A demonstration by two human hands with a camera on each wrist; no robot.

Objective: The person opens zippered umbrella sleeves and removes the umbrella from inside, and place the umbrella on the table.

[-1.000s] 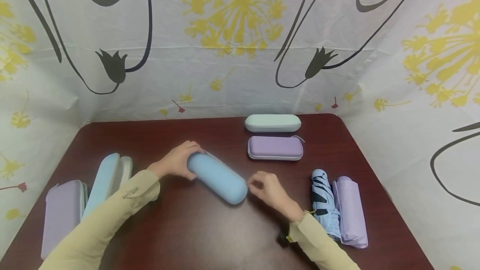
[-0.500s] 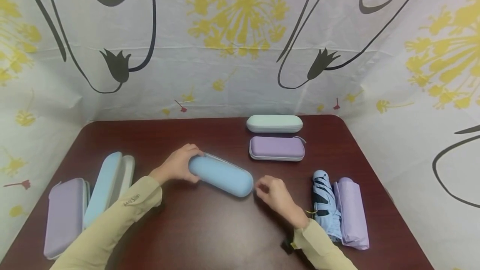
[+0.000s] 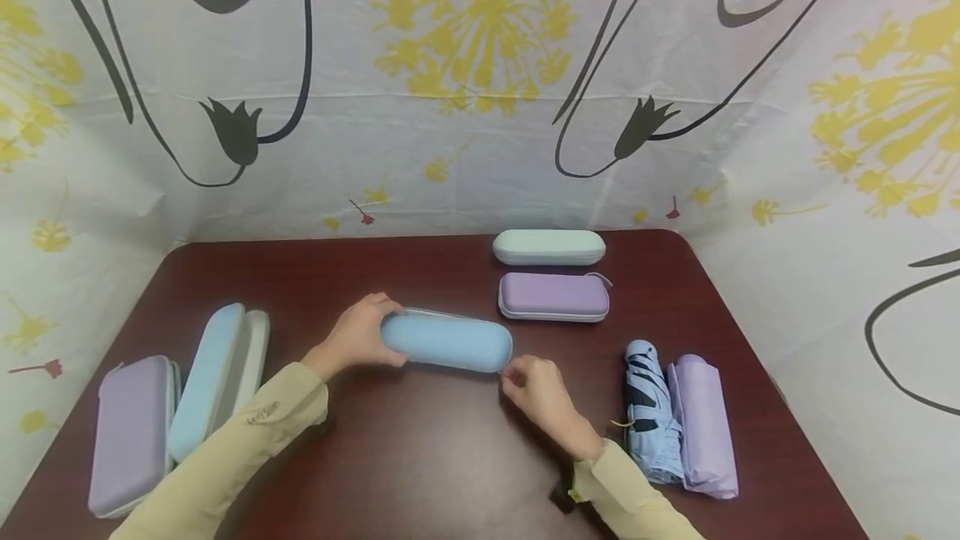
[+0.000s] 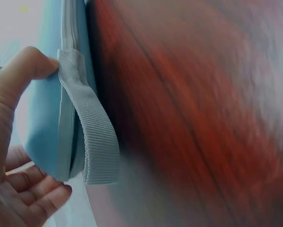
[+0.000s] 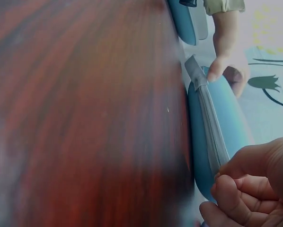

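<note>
A light blue zip case (image 3: pixel 450 344) lies nearly level across the middle of the dark table. Its left end is gripped by my left hand (image 3: pixel 360 333), with the thumb beside a grey webbing loop (image 4: pixel 99 135) in the left wrist view. At the case's right end is my right hand (image 3: pixel 542 397), thumb and forefinger pinched together on the zip's end with the other fingers curled. The zipper pull itself is hidden by these fingertips. A grey zip (image 5: pixel 211 125) runs along the case's side in the right wrist view and looks closed up to the fingers.
Mint (image 3: pixel 549 247) and purple (image 3: pixel 553 297) cases lie at the back right. Blue patterned (image 3: pixel 652 432) and lilac (image 3: pixel 703 427) folded umbrellas lie side by side on the right. Purple (image 3: pixel 131 436), blue (image 3: pixel 206 382) and whitish (image 3: pixel 251 348) cases are on the left, partly behind my left sleeve.
The blue case has swung from a slant to nearly level, its right end moving away from me. My left hand keeps its grip; the right hand stays beside the right end.
</note>
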